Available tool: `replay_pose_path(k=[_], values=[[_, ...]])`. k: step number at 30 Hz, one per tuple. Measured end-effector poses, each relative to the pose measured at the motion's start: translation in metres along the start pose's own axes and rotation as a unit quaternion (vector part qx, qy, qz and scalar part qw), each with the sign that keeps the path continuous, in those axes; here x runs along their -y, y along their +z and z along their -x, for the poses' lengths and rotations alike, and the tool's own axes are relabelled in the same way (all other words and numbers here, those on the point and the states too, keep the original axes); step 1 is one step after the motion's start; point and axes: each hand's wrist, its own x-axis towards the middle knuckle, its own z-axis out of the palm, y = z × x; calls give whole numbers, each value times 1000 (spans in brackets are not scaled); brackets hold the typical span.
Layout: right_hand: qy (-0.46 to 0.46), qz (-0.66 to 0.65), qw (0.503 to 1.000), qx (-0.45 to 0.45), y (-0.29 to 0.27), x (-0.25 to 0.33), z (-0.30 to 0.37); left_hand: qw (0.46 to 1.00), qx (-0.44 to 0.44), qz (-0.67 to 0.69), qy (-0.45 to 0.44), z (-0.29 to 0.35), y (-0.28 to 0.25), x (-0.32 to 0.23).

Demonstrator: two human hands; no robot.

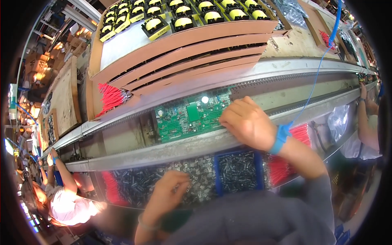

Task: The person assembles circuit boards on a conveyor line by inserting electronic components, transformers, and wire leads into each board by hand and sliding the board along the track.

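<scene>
A green circuit board (192,116) crowded with small parts lies between the two metal rails. Over its right end my right hand (250,122) is bent down with the fingers drawn together; whatever they hold is hidden. A blue wrist strap (280,139) with a thin cord is on that arm. My left hand (167,191) hovers low over a heap of small metal pieces (200,173). Its fingers are curled toward the thumb, and I cannot make out anything held there. Beside the heap sits a blue bin (240,189) of small dark parts.
Stacked cardboard trays (188,47) beyond the rail carry yellow-and-black transformers (183,22). Red wire bundles lie at the far rail (110,96) and right of the bin (288,159). A coiled blue cord (335,24) hangs at right. Other people work at left (69,200) and right (367,126).
</scene>
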Motion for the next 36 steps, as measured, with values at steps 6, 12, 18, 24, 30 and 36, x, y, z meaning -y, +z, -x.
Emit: replay_pose_path(k=[6, 12, 18, 24, 30, 36], values=[[-1, -20, 1000, 1, -2, 0, 1, 884, -17, 453, -114, 5, 12, 2], [-30, 18, 999, 14, 3, 2, -2, 947, 12, 316, -54, -6, -1, -4], [-48, 25, 998, 13, 3, 2, -1, 961, -60, 267, -43, -13, -12, -1], [-98, -7, 993, 60, 2, 59, -4, 905, -146, 395, -55, -25, -16, -8], [-151, 27, 970, 191, 69, 118, 4, 940, -132, 315, -21, -56, -22, -28], [-157, 24, 955, 252, 68, 123, -4, 943, -139, 302, 17, -94, -2, -28]])
